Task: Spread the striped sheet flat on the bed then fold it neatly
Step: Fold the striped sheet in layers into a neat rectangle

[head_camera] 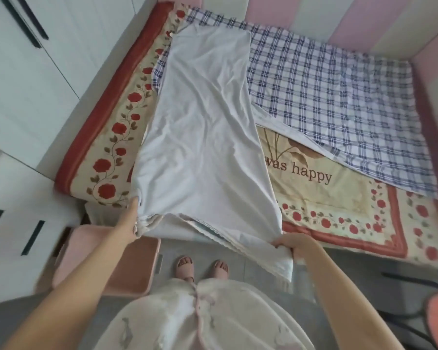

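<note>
Both arms outstretched; left hand (133, 219) and right hand (290, 245) each grip a near corner of sheet (205, 127), fingers (278, 244) curled tight. Sheet lies on bed (111, 140), white side folded over checks. Pink tub (106, 266) by feet (185, 267), left

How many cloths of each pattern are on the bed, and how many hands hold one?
Plain white cloth: 1
Blue checked sheet: 1
Red floral blanket: 1
Hands: 2, left hand and right hand, both gripping the white cloth
Total: 5

wardrobe (23, 84) white, left | wall (352, 18) pink-cream padded | floor (263, 269) grey tile
</note>
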Motion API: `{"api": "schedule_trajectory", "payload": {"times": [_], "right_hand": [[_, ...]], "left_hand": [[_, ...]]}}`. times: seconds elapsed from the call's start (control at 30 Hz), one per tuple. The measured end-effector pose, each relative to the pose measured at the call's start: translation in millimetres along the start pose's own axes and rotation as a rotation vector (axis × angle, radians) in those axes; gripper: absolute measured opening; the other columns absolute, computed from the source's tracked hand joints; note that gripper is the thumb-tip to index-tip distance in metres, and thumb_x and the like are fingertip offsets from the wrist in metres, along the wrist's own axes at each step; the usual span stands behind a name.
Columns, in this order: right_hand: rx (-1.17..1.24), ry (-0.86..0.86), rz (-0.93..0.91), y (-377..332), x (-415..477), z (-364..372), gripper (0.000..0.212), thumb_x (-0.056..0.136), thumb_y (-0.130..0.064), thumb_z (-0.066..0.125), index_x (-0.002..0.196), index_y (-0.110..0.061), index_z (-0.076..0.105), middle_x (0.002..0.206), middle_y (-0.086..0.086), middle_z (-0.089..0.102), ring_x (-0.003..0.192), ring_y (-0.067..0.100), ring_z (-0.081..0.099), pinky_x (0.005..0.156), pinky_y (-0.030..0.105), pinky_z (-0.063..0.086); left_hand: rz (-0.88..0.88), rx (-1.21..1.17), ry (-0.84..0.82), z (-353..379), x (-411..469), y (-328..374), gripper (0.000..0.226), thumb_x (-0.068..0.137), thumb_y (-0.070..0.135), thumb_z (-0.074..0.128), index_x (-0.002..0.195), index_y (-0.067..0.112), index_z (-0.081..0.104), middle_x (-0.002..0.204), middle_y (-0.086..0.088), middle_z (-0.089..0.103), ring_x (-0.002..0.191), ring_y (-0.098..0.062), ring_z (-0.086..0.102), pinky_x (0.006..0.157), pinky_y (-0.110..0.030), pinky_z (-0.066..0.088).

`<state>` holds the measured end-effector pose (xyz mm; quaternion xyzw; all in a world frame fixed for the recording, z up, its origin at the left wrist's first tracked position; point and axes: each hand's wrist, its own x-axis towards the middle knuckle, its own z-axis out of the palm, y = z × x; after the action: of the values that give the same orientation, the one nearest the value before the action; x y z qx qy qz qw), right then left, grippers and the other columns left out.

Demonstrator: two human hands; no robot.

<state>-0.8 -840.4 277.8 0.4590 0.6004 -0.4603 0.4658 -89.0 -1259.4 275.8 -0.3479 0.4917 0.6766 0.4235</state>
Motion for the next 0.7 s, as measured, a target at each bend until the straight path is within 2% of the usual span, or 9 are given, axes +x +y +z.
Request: {"api": "schedule_trajectory", "payload": {"times": [0.1, 0.17, 0.23, 0.33, 0.43, 0.53, 0.6, 0.63, 0.7], "right_hand": [[0.004, 0.169, -0.004, 26.5, 20.2, 5.1, 0.028, 0.089, -0.007, 0.061, 0.116, 0.001, 0.057, 0.101, 0.015, 0.062, 0.090, 0.028, 0.059, 0.091, 0.041, 0.050], [0.012, 0.296, -0.080, 21.2, 21.7, 6.5, 0.035, 0.090, -0.015, 0.063, 0.118, 0.004, 0.054, 0.106, 0.016, 0.060, 0.093, 0.028, 0.056, 0.091, 0.041, 0.050], [0.099, 0.384, -0.247, 0.5, 6.4, 2.1, 0.033, 0.089, -0.023, 0.065, 0.109, 0.001, 0.053, 0.105, 0.016, 0.060, 0.091, 0.028, 0.058, 0.084, 0.039, 0.051], [0.240, 0.345, -0.414, -20.7, -21.1, -17.5, 0.033, 0.081, -0.034, 0.074, 0.089, -0.009, 0.054, 0.092, 0.010, 0.062, 0.084, 0.025, 0.061, 0.082, 0.039, 0.053], [0.055, 0.216, -0.251, -5.8, -15.4, -26.9, 0.047, 0.076, -0.039, 0.077, 0.099, -0.003, 0.058, 0.091, 0.009, 0.063, 0.081, 0.022, 0.062, 0.072, 0.032, 0.053], [0.070, -0.018, 0.030, 21.3, 10.8, -20.8, 0.049, 0.072, -0.028, 0.082, 0.109, -0.004, 0.060, 0.093, 0.008, 0.061, 0.083, 0.022, 0.058, 0.074, 0.031, 0.048], [0.096, -0.016, 0.070, 40.1, 25.0, -12.6, 0.044, 0.078, -0.013, 0.077, 0.117, -0.006, 0.058, 0.113, 0.015, 0.062, 0.103, 0.032, 0.060, 0.091, 0.044, 0.050], [0.121, 0.012, 0.053, 49.9, 32.5, -9.3, 0.040, 0.083, -0.009, 0.071, 0.120, -0.003, 0.056, 0.118, 0.018, 0.061, 0.109, 0.035, 0.058, 0.096, 0.049, 0.047], [0.117, 0.123, 0.023, 62.3, 53.6, -8.0, 0.040, 0.089, -0.011, 0.062, 0.125, 0.003, 0.050, 0.113, 0.020, 0.061, 0.105, 0.036, 0.061, 0.097, 0.052, 0.047]], "left_hand": [[-0.075, 0.055, 0.154, 19.0, -10.2, -23.1, 0.052, 0.086, 0.040, 0.065, 0.120, 0.003, 0.052, 0.098, -0.005, 0.065, 0.075, -0.016, 0.067, 0.050, -0.011, 0.048], [-0.070, 0.250, 0.269, 22.3, -8.5, -24.9, 0.046, 0.086, 0.014, 0.066, 0.126, -0.004, 0.051, 0.083, -0.005, 0.059, 0.065, -0.019, 0.060, 0.052, -0.008, 0.049], [0.038, 0.398, 0.376, 21.2, -13.9, -10.1, 0.044, 0.085, 0.011, 0.068, 0.123, -0.005, 0.053, 0.074, -0.003, 0.051, 0.062, -0.015, 0.050, 0.048, -0.018, 0.050], [0.147, 0.431, 0.472, 3.6, -27.5, 19.0, 0.048, 0.087, 0.019, 0.068, 0.125, -0.003, 0.049, 0.079, -0.002, 0.048, 0.070, -0.016, 0.048, 0.062, -0.027, 0.041], [-0.023, 0.574, 0.476, -15.3, -29.3, 9.7, 0.032, 0.086, 0.018, 0.072, 0.102, 0.000, 0.052, 0.085, -0.006, 0.045, 0.074, -0.019, 0.046, 0.065, -0.027, 0.034], [-0.116, 0.618, 0.493, -17.3, -27.6, -25.6, 0.045, 0.084, 0.011, 0.071, 0.120, -0.006, 0.049, 0.098, -0.019, 0.061, 0.086, -0.020, 0.062, 0.075, -0.026, 0.047], [-0.118, 0.595, 0.515, -13.1, -25.7, -45.7, 0.020, 0.089, 0.004, 0.063, 0.101, -0.005, 0.050, 0.071, -0.020, 0.062, 0.049, -0.004, 0.063, 0.047, -0.011, 0.046], [-0.138, 0.572, 0.551, -12.5, -26.9, -58.0, 0.012, 0.092, 0.005, 0.057, 0.090, -0.001, 0.047, 0.059, -0.016, 0.050, 0.025, -0.003, 0.046, 0.030, -0.012, 0.034], [-0.118, 0.462, 0.598, -17.0, -23.0, -72.4, 0.017, 0.098, 0.011, 0.048, 0.084, 0.004, 0.043, 0.061, -0.010, 0.034, 0.013, -0.005, 0.026, 0.023, -0.010, 0.018]]}}
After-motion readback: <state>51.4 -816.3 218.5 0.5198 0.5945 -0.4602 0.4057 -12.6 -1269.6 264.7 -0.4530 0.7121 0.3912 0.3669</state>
